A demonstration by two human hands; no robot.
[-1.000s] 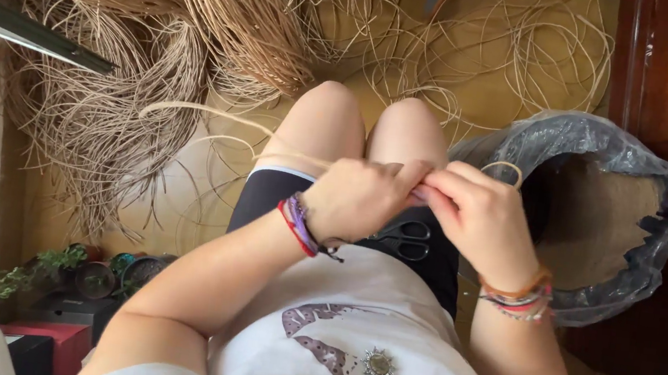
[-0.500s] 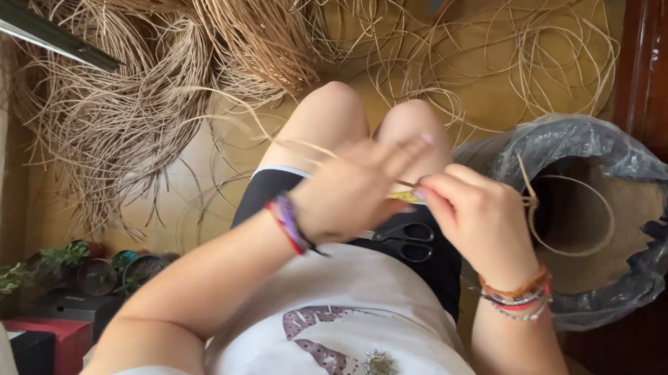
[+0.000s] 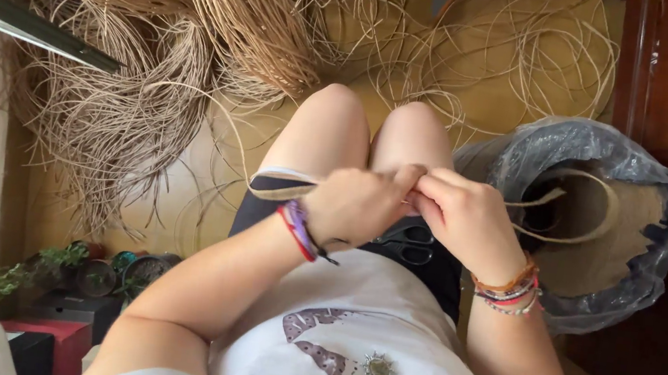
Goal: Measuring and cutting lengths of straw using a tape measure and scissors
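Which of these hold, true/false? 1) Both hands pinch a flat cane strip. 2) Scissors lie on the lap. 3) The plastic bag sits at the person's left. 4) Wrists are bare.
1) True: left hand and right hand meet on the flat cane strip.
2) True: scissors lie on the lap under the hands.
3) False: the plastic bag is at the right.
4) False: both wrists wear bracelets.

We see a flat, pale tan reed strip [image 3: 282,192] running across the lap, its right end curling in a loop over the bag.
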